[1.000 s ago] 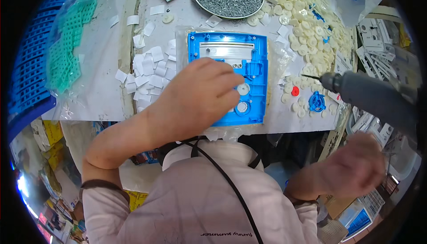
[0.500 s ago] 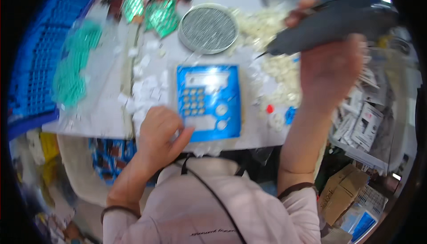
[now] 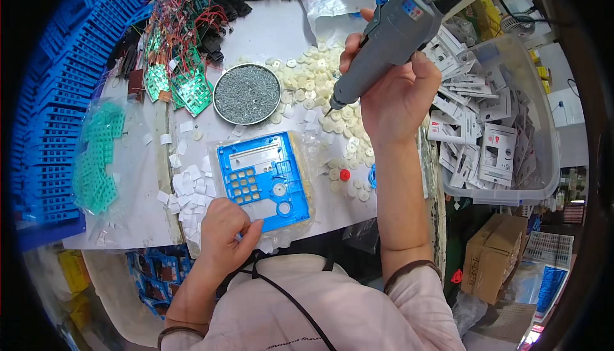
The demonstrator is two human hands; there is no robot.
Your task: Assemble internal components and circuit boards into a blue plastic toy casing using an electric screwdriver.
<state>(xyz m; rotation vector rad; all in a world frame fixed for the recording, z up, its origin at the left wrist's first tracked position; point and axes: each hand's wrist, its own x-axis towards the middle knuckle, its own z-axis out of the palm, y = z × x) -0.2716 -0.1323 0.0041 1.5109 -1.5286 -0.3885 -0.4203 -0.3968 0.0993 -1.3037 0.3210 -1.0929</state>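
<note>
In my right hand (image 3: 398, 101) is a grey electric screwdriver (image 3: 385, 47), fingers wrapped round its body. Its thin bit points down and left, above scattered cream plastic discs (image 3: 313, 73). A blue plastic panel (image 3: 295, 188) with a grid of square holes and two round openings lies face down on a clear bag, slightly turned. At the panel's lower left corner rests my left hand (image 3: 225, 228), its fingers curled and thumb out; what they hold, if anything, is hidden. Beyond the panel stands a round dish (image 3: 247, 94) full of small screws.
Small white squares (image 3: 192, 188) lie left of the panel. Green circuit boards (image 3: 190, 89) with red wires sit at the far left, near bagged green keypads (image 3: 99, 159) and stacked blue panels (image 3: 45, 114). At right, a clear bin (image 3: 543, 185) holds white printed pieces.
My right hand has brought the screwdriver leftward, and its bit now points lower. My view has shifted, so the table sits lower and the panel looks turned. My left hand stays beside the panel.
</note>
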